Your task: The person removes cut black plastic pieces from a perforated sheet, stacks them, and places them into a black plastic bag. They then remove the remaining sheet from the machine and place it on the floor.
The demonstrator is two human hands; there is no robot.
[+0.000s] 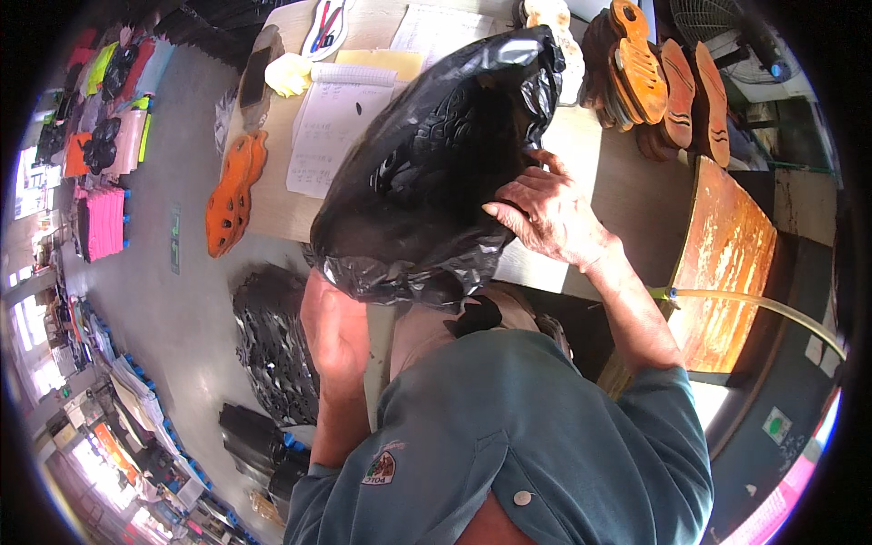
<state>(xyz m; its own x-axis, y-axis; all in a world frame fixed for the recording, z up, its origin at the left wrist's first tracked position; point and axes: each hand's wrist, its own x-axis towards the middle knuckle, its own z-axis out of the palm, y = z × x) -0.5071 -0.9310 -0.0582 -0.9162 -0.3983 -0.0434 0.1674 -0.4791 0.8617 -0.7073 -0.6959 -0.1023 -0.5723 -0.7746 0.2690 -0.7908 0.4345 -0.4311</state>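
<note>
A large black plastic bag is held up over the near edge of the table, its mouth spread wide. Dark pieces with a raised pattern show inside; their kind is hard to make out in the shadow. My right hand is closed on the bag's right rim, thumb on the inner side and fingers over the edge. At the bag's lower left corner, my left hand supports it from below, with its fingertips hidden behind the plastic. A small black scrap lies on my lap.
Notebook, yellow crumpled cloth and a sole-shaped tray with pens lie on the table. Orange sole-shaped pieces stand at back right; another overhangs the left edge. A filled black bag stands on the floor. A hose crosses the right.
</note>
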